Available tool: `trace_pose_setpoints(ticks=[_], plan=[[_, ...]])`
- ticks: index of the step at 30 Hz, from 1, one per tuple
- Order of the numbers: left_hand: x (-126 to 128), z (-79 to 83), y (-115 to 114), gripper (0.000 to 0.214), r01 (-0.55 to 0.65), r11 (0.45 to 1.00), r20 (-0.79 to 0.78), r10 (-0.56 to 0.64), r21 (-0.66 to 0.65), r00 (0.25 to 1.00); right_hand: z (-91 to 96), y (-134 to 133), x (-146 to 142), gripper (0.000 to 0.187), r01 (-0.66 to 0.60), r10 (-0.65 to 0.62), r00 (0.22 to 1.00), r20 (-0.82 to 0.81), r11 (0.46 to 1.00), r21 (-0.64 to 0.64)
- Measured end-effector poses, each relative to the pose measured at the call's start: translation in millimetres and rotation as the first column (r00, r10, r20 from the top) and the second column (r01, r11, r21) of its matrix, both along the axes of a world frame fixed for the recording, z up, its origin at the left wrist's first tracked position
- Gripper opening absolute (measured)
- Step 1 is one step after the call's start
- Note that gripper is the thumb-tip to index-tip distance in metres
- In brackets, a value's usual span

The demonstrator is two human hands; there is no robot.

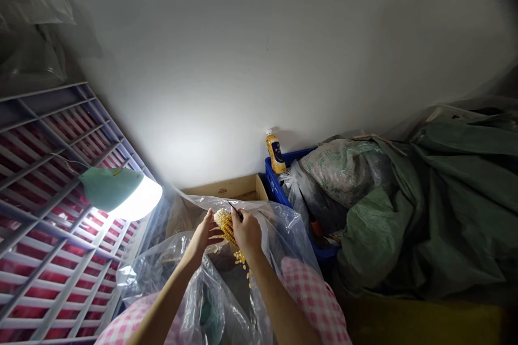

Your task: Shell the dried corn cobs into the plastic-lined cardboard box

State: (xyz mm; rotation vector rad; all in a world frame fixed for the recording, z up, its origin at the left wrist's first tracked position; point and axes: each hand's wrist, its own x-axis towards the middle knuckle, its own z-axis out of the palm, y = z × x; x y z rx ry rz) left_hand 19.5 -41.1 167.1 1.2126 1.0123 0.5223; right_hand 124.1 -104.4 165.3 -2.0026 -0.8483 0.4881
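Above a clear plastic bag [289, 221], a partly stripped corn cob [228, 229] is held up between both hands. Pale bare cob shows at its upper end; yellow kernels cover the rest. My left hand [202, 237] grips the cob from the left, fingers round its side. My right hand [247, 233] is closed on a thin dark pointed tool [234, 208] and presses against the cob's right side. Its handle is mostly hidden in the fingers, so its kind is unclear. Loose corn kernels [240, 257] are falling below the cob toward the bag.
A cardboard box [222, 188] stands behind the bag by the wall. To its right, a blue crate [275, 183] holds bags and a yellow-labelled bottle [275, 152]. Green sheeting [453, 199] heaps at right. A lit lamp [125, 191] hangs on the left against plastic slats [52, 226].
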Motion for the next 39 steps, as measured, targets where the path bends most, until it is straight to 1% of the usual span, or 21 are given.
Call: trace_pose_setpoints(ticks=[2, 3, 5, 7, 9, 11, 13, 14, 15, 16, 17, 18, 19, 20, 21, 24, 26, 29, 32, 35, 39], plan=[[-5, 3.0, 7, 0.06, -0.082, 0.995, -0.005, 0.083, 0.064, 0.997, 1.5, 0, 2, 0.039, 0.006, -0.006, 1.0, -0.028, 1.0, 0.018], [-9, 4.0, 10, 0.057, -0.147, 0.982, 0.006, 0.147, 0.116, 0.989, 2.2, -1, 3, 0.038, 0.01, -0.01, 0.999, -0.032, 1.0, 0.026], [-15, 5.4, 17, 0.049, -0.272, 0.939, 0.054, 0.266, 0.21, 0.962, 3.6, -2, 5, 0.038, 0.016, -0.015, 1.0, -0.024, 0.999, 0.043], [-20, 6.7, 22, 0.041, -0.348, 0.907, 0.101, 0.334, 0.237, 0.937, 4.5, -4, 6, 0.038, 0.017, -0.016, 1.0, -0.013, 0.998, 0.064], [-21, 7.8, 23, 0.04, -0.357, 0.91, 0.12, 0.338, 0.21, 0.933, 4.5, -5, 7, 0.037, 0.023, -0.02, 0.999, -0.025, 0.996, 0.092], [-16, 7.2, 17, 0.041, -0.292, 0.941, 0.103, 0.277, 0.172, 0.955, 2.9, -4, 8, 0.037, 0.035, -0.024, 0.996, -0.081, 0.989, 0.141], [-8, 3.7, 4, 0.045, -0.169, 0.981, 0.052, 0.164, 0.098, 0.985, -0.2, -2, 8, 0.039, 0.053, -0.012, 0.982, -0.189, 0.976, 0.209], [-3, 0.6, -4, 0.048, -0.097, 0.995, 0.035, 0.096, 0.033, 0.995, -2.1, 0, 8, 0.041, 0.068, -0.004, 0.965, -0.262, 0.969, 0.236], [2, -3.0, -13, 0.051, -0.018, 0.999, 0.03, 0.02, -0.047, 0.999, -3.9, 1, 7, 0.042, 0.088, 0.003, 0.94, -0.34, 0.964, 0.252], [7, -6.9, -21, 0.053, 0.061, 0.993, 0.057, -0.055, -0.1, 0.997, -5.4, 3, 6, 0.044, 0.107, 0.009, 0.91, -0.416, 0.961, 0.255], [11, -10.6, -28, 0.052, 0.117, 0.982, 0.104, -0.102, -0.15, 0.989, -6.4, 4, 6, 0.045, 0.121, 0.013, 0.877, -0.48, 0.962, 0.246], [15, -13.7, -34, 0.05, 0.159, 0.969, 0.164, -0.128, -0.191, 0.978, -6.7, 4, 5, 0.046, 0.124, 0.019, 0.852, -0.524, 0.964, 0.236], [17, -16.2, -38, 0.047, 0.173, 0.961, 0.22, -0.124, -0.217, 0.968, -6.3, 4, 5, 0.046, 0.116, 0.03, 0.84, -0.541, 0.965, 0.233], [18, -17.8, -39, 0.043, 0.182, 0.956, 0.277, -0.114, -0.232, 0.954, -5.3, 3, 6, 0.046, 0.095, 0.047, 0.847, -0.53, 0.967, 0.238], [18, -18.7, -38, 0.039, 0.181, 0.954, 0.326, -0.097, -0.238, 0.941, -3.7, 2, 7, 0.045, 0.067, 0.063, 0.869, -0.49, 0.967, 0.244], [15, -20.1, -26, 0.032, 0.157, 0.957, 0.415, -0.043, -0.245, 0.909, 2.6, -4, 15, 0.042, -0.031, 0.105, 0.948, -0.301, 0.971, 0.239], [12, -22.1, -16, 0.029, 0.12, 0.959, 0.423, 0.0, -0.257, 0.906, 6.9, -9, 20, 0.043, -0.048, 0.094, 0.973, -0.209, 0.975, 0.216], [10, -26.9, -6, 0.028, 0.052, 0.963, 0.384, 0.056, -0.264, 0.922, 12.4, -18, 25, 0.041, -0.051, 0.072, 0.992, -0.099, 0.979, 0.196], [10, -29.6, -3, 0.028, 0.005, 0.958, 0.359, 0.103, -0.288, 0.927, 15.3, -26, 24, 0.035, -0.138, 0.138, 0.99, 0.01, 0.982, 0.131], [10, -28.6, -3, 0.023, 0.017, 0.949, 0.419, 0.124, -0.316, 0.899, 15.6, -31, 21, 0.031, -0.218, 0.214, 0.975, 0.063, 0.974, 0.065], [11, -26.7, -1, 0.02, 0.044, 0.954, 0.49, 0.112, -0.296, 0.865, 17.6, -32, 17, 0.029, -0.368, 0.353, 0.925, 0.141, 0.924, 0.105]])
